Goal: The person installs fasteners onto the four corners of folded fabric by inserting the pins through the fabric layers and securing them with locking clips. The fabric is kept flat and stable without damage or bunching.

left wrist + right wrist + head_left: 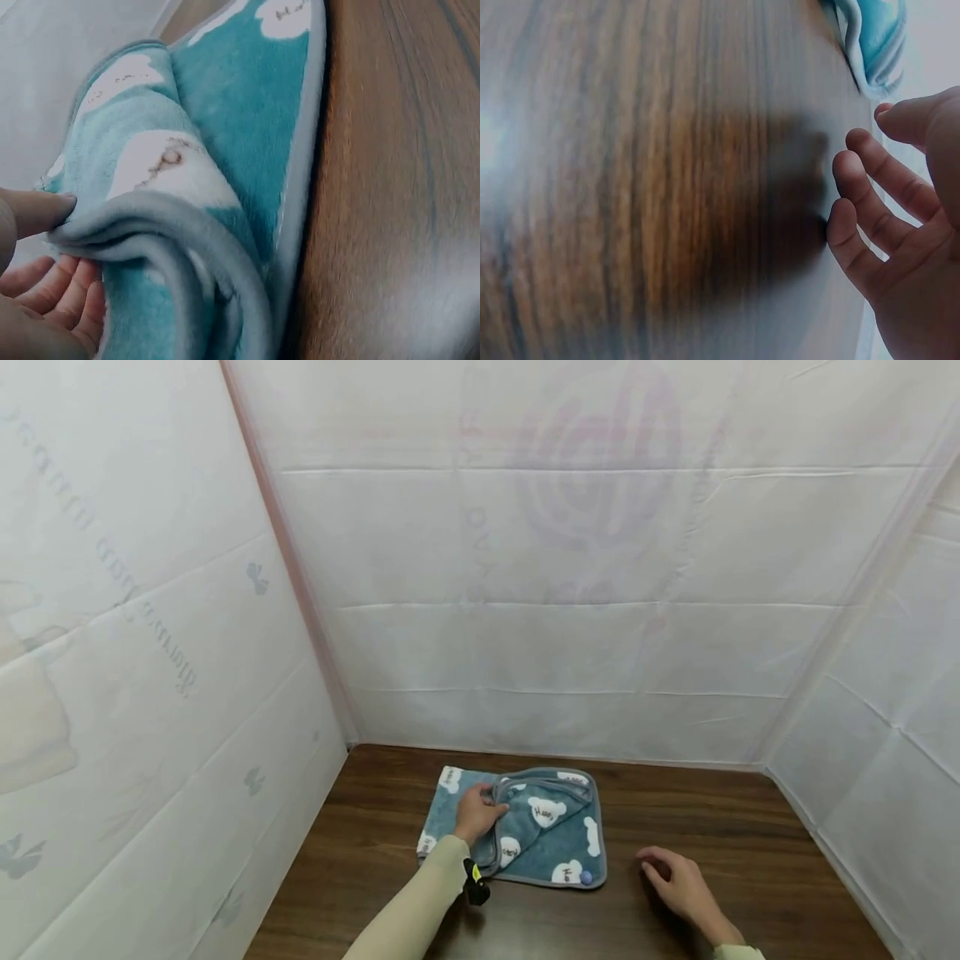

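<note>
A teal fleece blanket (551,843) with white bear-head patches and grey edging lies partly folded on the table. My left hand (477,814) pinches the grey-trimmed edge of its folded-over layers, thumb on top and fingers beneath, as the left wrist view shows at the layered edge (172,217). A round blue spot (587,877) shows at the blanket's near right corner. To the right of the blanket, my right hand (678,883) hovers low by the tabletop with loosely bent fingers (847,169) and holds nothing.
The dark wood-grain table (712,810) reaches to white sheet walls at the back (570,652), left (150,693) and right (885,710). A black band with a yellow mark (476,883) sits on the left wrist.
</note>
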`<control>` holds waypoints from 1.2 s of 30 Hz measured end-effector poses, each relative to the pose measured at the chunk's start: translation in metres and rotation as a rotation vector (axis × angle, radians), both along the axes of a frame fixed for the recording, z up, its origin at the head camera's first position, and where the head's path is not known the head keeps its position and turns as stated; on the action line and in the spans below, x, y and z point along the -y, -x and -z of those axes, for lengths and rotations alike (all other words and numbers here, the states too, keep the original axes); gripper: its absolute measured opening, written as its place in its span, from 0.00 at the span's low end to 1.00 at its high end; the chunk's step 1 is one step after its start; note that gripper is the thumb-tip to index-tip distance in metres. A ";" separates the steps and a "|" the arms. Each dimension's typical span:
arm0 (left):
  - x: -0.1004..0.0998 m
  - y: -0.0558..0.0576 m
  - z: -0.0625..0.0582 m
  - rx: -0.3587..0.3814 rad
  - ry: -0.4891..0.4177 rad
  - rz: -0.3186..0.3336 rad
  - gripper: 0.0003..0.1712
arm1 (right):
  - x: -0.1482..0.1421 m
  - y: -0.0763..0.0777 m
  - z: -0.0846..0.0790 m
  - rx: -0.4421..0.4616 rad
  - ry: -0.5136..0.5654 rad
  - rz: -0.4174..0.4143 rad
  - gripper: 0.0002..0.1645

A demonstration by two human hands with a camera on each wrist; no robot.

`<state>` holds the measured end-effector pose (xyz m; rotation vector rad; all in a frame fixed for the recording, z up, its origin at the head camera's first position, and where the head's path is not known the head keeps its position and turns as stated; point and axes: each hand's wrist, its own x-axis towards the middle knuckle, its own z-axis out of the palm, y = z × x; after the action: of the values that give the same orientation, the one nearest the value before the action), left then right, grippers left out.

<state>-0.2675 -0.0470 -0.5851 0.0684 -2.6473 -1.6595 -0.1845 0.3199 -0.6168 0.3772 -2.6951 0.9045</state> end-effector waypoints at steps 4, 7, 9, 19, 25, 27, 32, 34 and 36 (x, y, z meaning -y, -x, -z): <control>-0.006 0.000 -0.003 -0.078 -0.075 0.006 0.23 | -0.003 -0.002 -0.001 0.043 0.004 0.031 0.13; -0.018 -0.005 -0.009 -0.244 -0.087 0.047 0.19 | -0.005 -0.002 -0.002 0.067 0.011 0.044 0.13; -0.027 -0.011 -0.013 -0.398 -0.031 0.102 0.17 | -0.007 -0.002 -0.002 0.071 0.008 0.046 0.12; -0.073 -0.043 -0.016 -1.095 0.512 0.571 0.06 | -0.009 0.001 -0.001 0.055 -0.005 0.060 0.11; -0.075 -0.053 -0.001 -1.164 0.770 0.817 0.07 | -0.008 0.002 0.000 0.056 -0.005 0.074 0.11; -0.074 -0.057 0.004 -1.138 0.846 0.887 0.07 | -0.008 0.003 0.000 0.079 -0.009 0.076 0.11; -0.074 -0.067 0.013 -1.031 0.891 0.981 0.16 | -0.007 0.004 0.002 0.108 -0.011 0.064 0.11; -0.075 -0.070 0.015 -1.013 0.870 0.975 0.20 | -0.007 0.004 0.004 0.094 -0.012 0.063 0.11; -0.076 -0.073 0.016 -1.025 0.859 0.954 0.21 | -0.007 0.003 0.005 0.077 -0.010 0.061 0.11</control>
<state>-0.1949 0.0286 -0.6013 -1.6744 -2.2270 -0.1449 -0.1876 0.3271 -0.6213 0.2657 -2.7651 0.9066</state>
